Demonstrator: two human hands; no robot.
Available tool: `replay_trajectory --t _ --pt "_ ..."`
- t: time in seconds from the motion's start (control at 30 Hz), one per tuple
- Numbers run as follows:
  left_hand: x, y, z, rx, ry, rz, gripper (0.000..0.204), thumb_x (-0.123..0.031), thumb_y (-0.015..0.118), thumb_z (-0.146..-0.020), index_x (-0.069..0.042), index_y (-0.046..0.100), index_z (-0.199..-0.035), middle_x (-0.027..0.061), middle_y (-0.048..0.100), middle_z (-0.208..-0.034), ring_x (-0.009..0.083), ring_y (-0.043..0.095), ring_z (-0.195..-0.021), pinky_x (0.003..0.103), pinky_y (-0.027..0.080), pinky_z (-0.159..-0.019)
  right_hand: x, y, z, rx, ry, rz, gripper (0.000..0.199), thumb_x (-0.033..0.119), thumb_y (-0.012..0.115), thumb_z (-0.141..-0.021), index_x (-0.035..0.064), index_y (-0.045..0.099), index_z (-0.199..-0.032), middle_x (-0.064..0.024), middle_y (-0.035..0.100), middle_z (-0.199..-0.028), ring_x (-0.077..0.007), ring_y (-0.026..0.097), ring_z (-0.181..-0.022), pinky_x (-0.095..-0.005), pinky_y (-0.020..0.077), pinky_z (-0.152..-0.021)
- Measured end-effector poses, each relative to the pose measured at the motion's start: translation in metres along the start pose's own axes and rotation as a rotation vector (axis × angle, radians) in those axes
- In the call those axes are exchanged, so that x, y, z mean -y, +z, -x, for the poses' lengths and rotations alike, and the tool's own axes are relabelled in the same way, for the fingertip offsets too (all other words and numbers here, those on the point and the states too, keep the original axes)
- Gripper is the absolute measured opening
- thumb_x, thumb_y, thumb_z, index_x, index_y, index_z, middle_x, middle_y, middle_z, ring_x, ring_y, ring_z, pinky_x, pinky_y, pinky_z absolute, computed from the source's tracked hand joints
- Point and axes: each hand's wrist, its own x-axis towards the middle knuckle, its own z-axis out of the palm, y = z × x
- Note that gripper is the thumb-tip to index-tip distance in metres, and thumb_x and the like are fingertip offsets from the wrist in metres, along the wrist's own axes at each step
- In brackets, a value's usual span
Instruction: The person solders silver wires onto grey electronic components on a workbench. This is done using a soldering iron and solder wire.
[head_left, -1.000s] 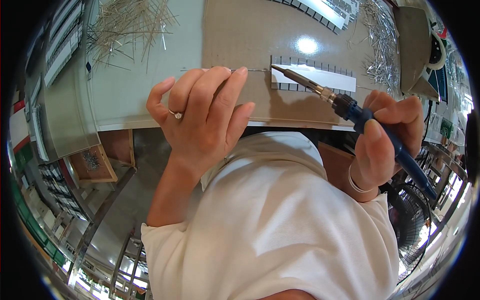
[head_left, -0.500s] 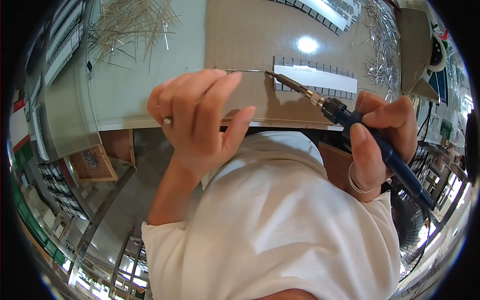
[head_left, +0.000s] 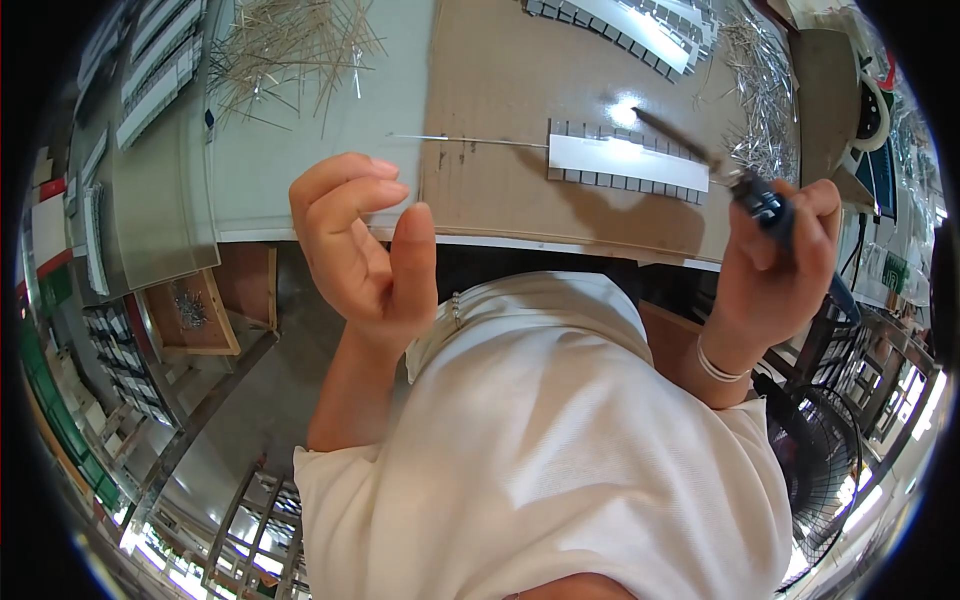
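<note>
My right hand [head_left: 785,250] grips a dark blue soldering iron [head_left: 765,208], its tip raised and pointing up and left above the bench. Below the iron lies a white strip [head_left: 625,160] edged with dark grey tabs on both long sides. A thin metal wire [head_left: 480,141] runs leftward from the strip's left end across the brown board. My left hand [head_left: 365,235] hovers at the bench's front edge, fingers curled and thumb apart. Nothing shows in it, and it is clear of the wire.
A loose heap of thin wires [head_left: 290,55] lies at the back left, and a silvery pile of wire pieces [head_left: 758,100] at the right. More tabbed strips [head_left: 630,35] lie at the back. Stacked white strips [head_left: 160,85] stand far left. A black fan [head_left: 820,450] is at lower right.
The soldering iron has lifted off the strip's left end and swung right and up. My left hand has drawn back from the wire, leftward and nearer to me.
</note>
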Motion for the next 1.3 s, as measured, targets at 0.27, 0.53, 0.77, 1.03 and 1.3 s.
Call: replay_trajectory --t 0.27,0.53,0.77,1.03,1.3 --pt "-0.022 0.002 -0.002 0.054 -0.113 -0.223 0.018 0.004 0.057 -0.083 0.0 0.057 -0.101 0.0154 0.055 -0.103 0.0295 0.054 -0.096 0.038 0.043 -0.087 0.037 -0.076 0.0 -0.216 0.448 -0.604 0.04 0.033 0.05 -0.097 0.0072 0.049 -0.066 0.0007 0.039 -0.054 -0.0097 0.034 -0.048 -0.0241 0.0283 -0.045" --pt "-0.07 0.056 -0.006 0.45 0.282 -0.507 0.035 -0.011 0.072 -0.07 -0.012 0.065 -0.104 0.0068 0.059 -0.115 0.0247 0.054 -0.109 0.05 0.031 -0.1 0.049 -0.11 0.02 -0.448 0.578 -1.213 0.041 0.033 0.059 -0.093 0.0083 0.044 -0.065 0.002 0.044 -0.059 -0.0088 0.039 -0.053 -0.0242 0.0285 -0.045" --pt "-0.063 0.078 -0.001 0.671 0.245 -0.699 0.081 -0.029 0.086 -0.057 -0.015 0.053 -0.129 0.0046 0.049 -0.14 0.0208 0.038 -0.136 0.063 0.019 -0.108 0.045 -0.124 0.018 -0.451 0.575 -1.374 0.036 0.031 0.057 -0.094 0.0081 0.044 -0.068 0.0044 0.043 -0.055 -0.008 0.039 -0.049 -0.0236 0.0286 -0.042" --pt "-0.066 0.079 0.007 0.673 0.24 -0.688 0.083 -0.026 0.087 -0.054 -0.014 0.053 -0.128 0.0051 0.049 -0.139 0.0221 0.041 -0.133 0.064 0.019 -0.108 0.041 -0.133 0.02 -0.481 0.547 -1.433 0.034 0.029 0.057 -0.093 0.0076 0.046 -0.07 0.004 0.044 -0.053 -0.0082 0.039 -0.046 -0.0235 0.0289 -0.041" --pt "-0.067 0.072 0.009 0.636 0.243 -0.693 0.072 -0.031 0.084 -0.057 -0.014 0.058 -0.122 0.0049 0.052 -0.135 0.0233 0.043 -0.13 0.067 0.02 -0.105 0.035 -0.132 0.016 -0.477 0.568 -1.424 0.031 0.027 0.059 -0.091 0.0041 0.051 -0.072 0.0058 0.043 -0.052 -0.0064 0.038 -0.047 -0.0218 0.0264 -0.041"
